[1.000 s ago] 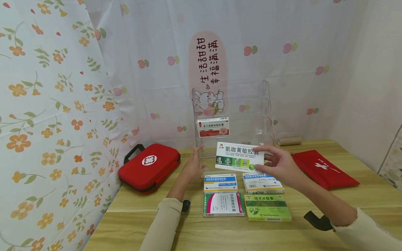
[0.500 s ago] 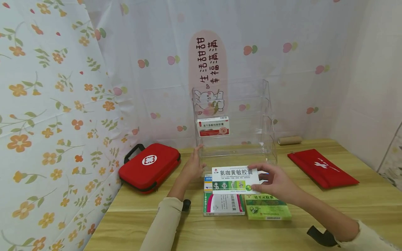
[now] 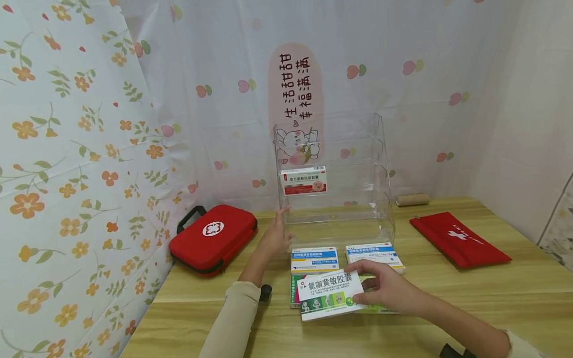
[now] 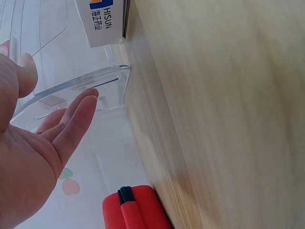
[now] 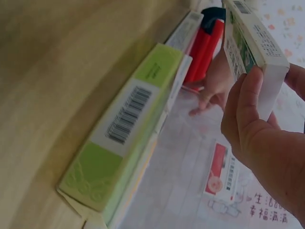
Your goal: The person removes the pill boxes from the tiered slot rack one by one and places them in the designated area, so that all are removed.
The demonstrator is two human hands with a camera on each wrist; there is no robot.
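Note:
My right hand [image 3: 387, 286] pinches a white-and-green medicine box [image 3: 330, 294] by its right end, thumb in front. The box is tilted and, in the head view, overlaps a green-and-pink medicine box [image 3: 294, 293] and a light green one [image 3: 380, 309], hiding much of both. In the right wrist view the held box [image 5: 255, 47] is raised above the table. My left hand [image 3: 275, 242] is at the left side of a clear acrylic rack [image 3: 333, 217]. Its fingers extend along the rack's edge in the left wrist view, thumb apart. A red-and-white medicine box [image 3: 304, 181] stands in the rack.
Two blue-and-white medicine boxes [image 3: 315, 260] lie in front of the rack. A red hard case [image 3: 215, 238] with a black handle is on the left, a red first-aid pouch [image 3: 458, 239] on the right. Behind the pouch lies a tan roll [image 3: 413, 200]. A patterned curtain hangs behind the table.
My right hand has brought the white-and-green box down from before the rack toward the front boxes, tilting it. The blue-and-white boxes show again. My left hand has stayed at the rack.

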